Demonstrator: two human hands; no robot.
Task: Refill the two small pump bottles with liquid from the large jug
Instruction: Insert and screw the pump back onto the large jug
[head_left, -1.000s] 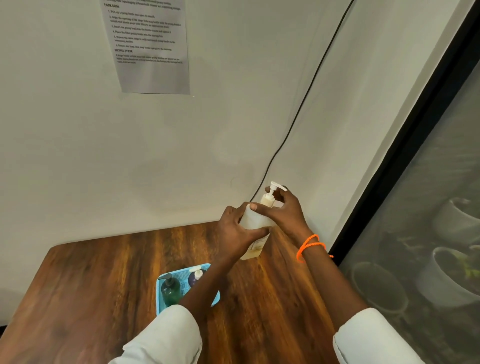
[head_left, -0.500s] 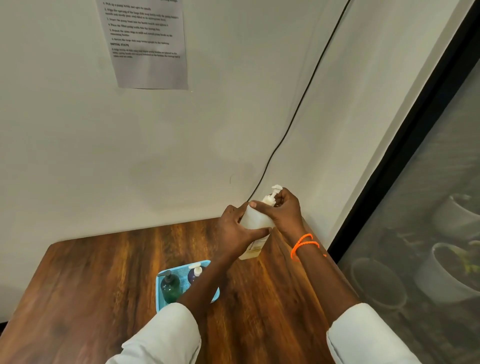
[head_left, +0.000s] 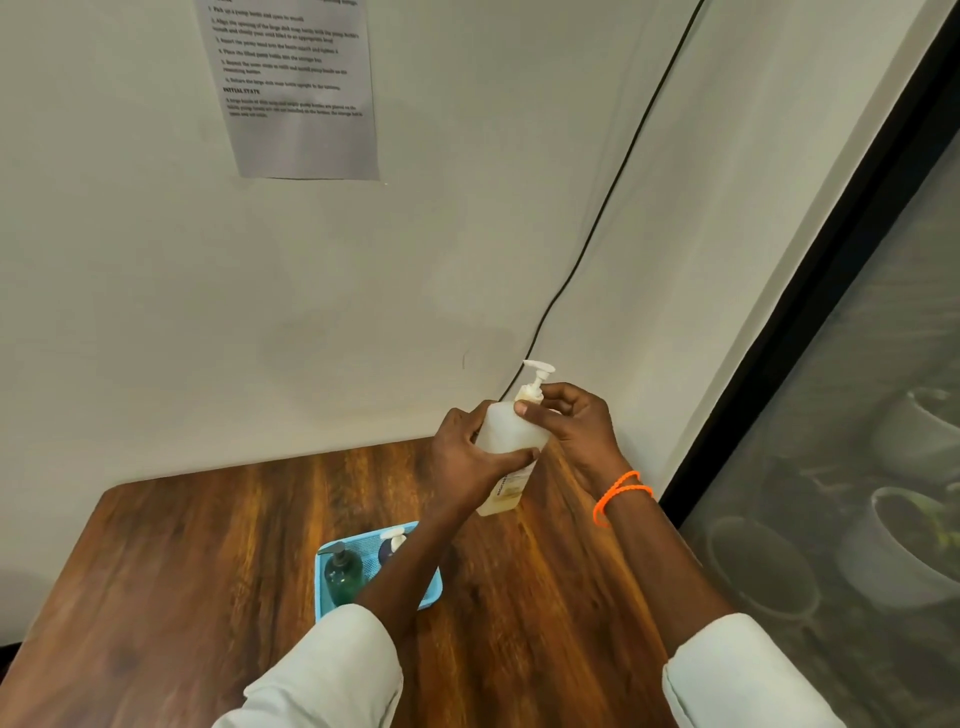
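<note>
In front of me a plain off-white wall (head_left: 156, 291) rises behind a dark wooden table (head_left: 171, 561) with strong grain. A printed sheet (head_left: 296, 88) hangs on the wall, and a thin black cable (head_left: 613, 182) slants down it. To my right a black-framed glass pane (head_left: 857, 415) shows dim plant pots (head_left: 904, 551) behind it.

Both hands hold a white jug (head_left: 511, 434) above the table (head_left: 208, 571) — left hand (head_left: 467, 462) around its body, right hand (head_left: 574, 428) at the pump (head_left: 535, 376). Below, a blue tray (head_left: 376, 569) holds 2 small bottles — green bottle (head_left: 343, 574) and blue bottle (head_left: 389, 545).
</note>
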